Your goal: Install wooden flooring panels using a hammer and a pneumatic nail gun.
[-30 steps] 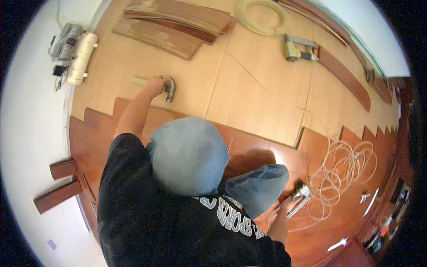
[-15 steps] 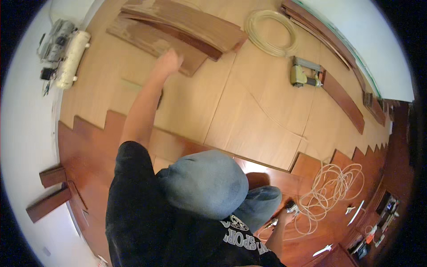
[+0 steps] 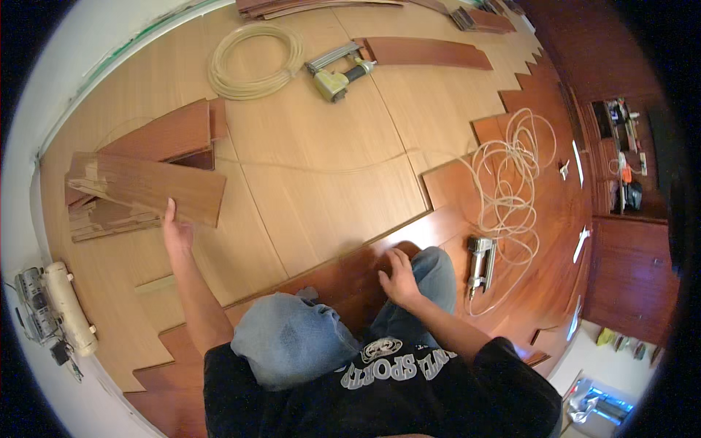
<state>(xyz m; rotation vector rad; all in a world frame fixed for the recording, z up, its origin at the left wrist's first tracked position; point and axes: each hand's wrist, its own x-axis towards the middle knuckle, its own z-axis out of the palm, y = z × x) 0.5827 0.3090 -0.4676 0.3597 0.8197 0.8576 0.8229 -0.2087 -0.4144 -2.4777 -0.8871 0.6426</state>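
My left hand (image 3: 177,232) grips the near edge of a reddish-brown plank (image 3: 146,186), its thumb on top. That plank is raised at an angle over a loose pile of boards (image 3: 157,131) at the left. My right hand (image 3: 398,277) is empty, fingers apart, beside my bent right knee above the laid glossy floorboards (image 3: 437,219). To its right a silver nail gun (image 3: 478,259) lies on those boards, joined to a tangled thin hose (image 3: 511,182).
Pale underlayment sheets (image 3: 321,212) lie ahead, with an olive nail gun (image 3: 332,82), a coiled hose (image 3: 230,55) and a single board (image 3: 431,52). A compressor (image 3: 69,306) sits by the left wall. Dark wooden cabinets (image 3: 628,270) line the right side.
My left hand has left the hammer, reached forward and taken hold of a plank. My right hand has let go of the silver nail gun and moved leftward. The view has rotated.
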